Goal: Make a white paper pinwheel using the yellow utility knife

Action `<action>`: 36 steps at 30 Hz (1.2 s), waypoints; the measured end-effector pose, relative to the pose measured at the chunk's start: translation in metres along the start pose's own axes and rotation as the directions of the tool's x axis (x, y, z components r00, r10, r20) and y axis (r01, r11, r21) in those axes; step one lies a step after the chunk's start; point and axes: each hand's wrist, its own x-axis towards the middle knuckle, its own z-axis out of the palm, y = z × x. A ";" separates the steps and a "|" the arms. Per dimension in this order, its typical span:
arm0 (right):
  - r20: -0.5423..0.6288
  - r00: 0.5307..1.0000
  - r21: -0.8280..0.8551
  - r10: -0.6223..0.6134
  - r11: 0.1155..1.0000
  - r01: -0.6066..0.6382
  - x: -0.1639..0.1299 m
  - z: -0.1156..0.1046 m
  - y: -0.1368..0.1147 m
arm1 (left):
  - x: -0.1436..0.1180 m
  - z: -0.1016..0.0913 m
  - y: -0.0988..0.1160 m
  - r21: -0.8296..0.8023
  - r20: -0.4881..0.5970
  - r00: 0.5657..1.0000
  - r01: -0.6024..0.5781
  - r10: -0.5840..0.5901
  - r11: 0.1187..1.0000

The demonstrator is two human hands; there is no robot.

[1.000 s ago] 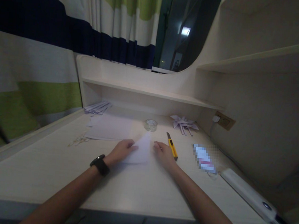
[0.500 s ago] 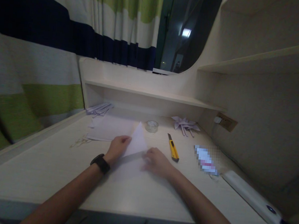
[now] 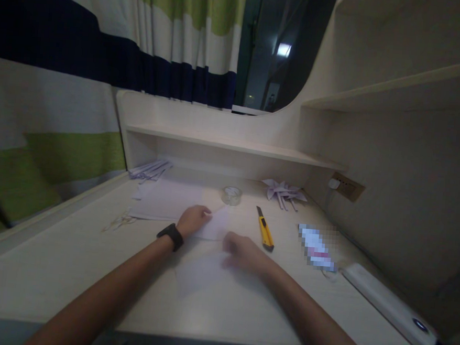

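My left hand (image 3: 193, 221), with a black watch at its wrist, pinches the left edge of a folded white piece of paper (image 3: 217, 227). Below that lies a second pale stretch of paper (image 3: 199, 273), with a gap of desk showing between them on the left. My right hand (image 3: 245, 252) is curled at the right end of the lower paper, its fingertips blurred, and appears to grip it. Whether the two papers are joined under the right fingers is hidden. A yellow box cutter (image 3: 265, 229) lies right of the hands, blade exposed. Behind them stands a roll of clear tape (image 3: 231, 196).
White sheets (image 3: 165, 197) lie at the back left, with rolled paper sticks (image 3: 150, 170) behind and thin strings (image 3: 119, 219) in front. Paper pinwheels (image 3: 282, 192) rest at the back right. A pixelated phone-like object (image 3: 316, 247) and a long white device (image 3: 386, 301) lie right.
The folded paper's point has swung right and down, and my left hand has moved right with it. The lower paper has turned and drawn apart from the upper one on the left.
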 end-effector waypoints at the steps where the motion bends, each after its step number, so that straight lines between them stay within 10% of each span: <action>1: 0.000 1.000 0.021 0.004 1.000 -0.004 0.000 -0.001 0.001 | 0.000 0.003 0.004 0.005 0.001 1.000 -0.004 0.004 1.000; 11: -0.104 0.986 0.345 0.129 0.935 -0.085 0.009 -0.001 0.022 | -0.022 0.017 0.014 0.138 -0.077 0.991 -0.095 0.107 0.986; 15: -0.245 0.929 0.467 0.277 0.873 -0.137 0.012 -0.008 0.035 | -0.018 0.007 0.013 -0.233 -0.100 0.995 -0.054 0.031 0.971; 19: -0.335 0.875 0.540 0.350 0.832 -0.126 0.012 -0.016 0.040 | -0.018 -0.003 0.017 -0.640 0.070 0.995 0.100 -0.071 0.762; 25: -0.393 0.843 0.575 0.368 0.814 -0.087 0.012 -0.020 0.040 | -0.025 -0.008 0.027 -0.571 0.029 0.995 -0.058 0.091 0.819; 31: -0.463 0.743 0.713 0.484 0.701 -0.012 0.012 -0.027 0.042 | -0.027 -0.008 0.030 -0.670 0.061 0.997 0.079 -0.051 0.738; 36: -0.375 0.854 0.783 0.360 0.616 0.084 0.007 -0.033 0.040 | -0.024 -0.003 0.024 -0.794 0.068 0.990 0.128 -0.123 0.595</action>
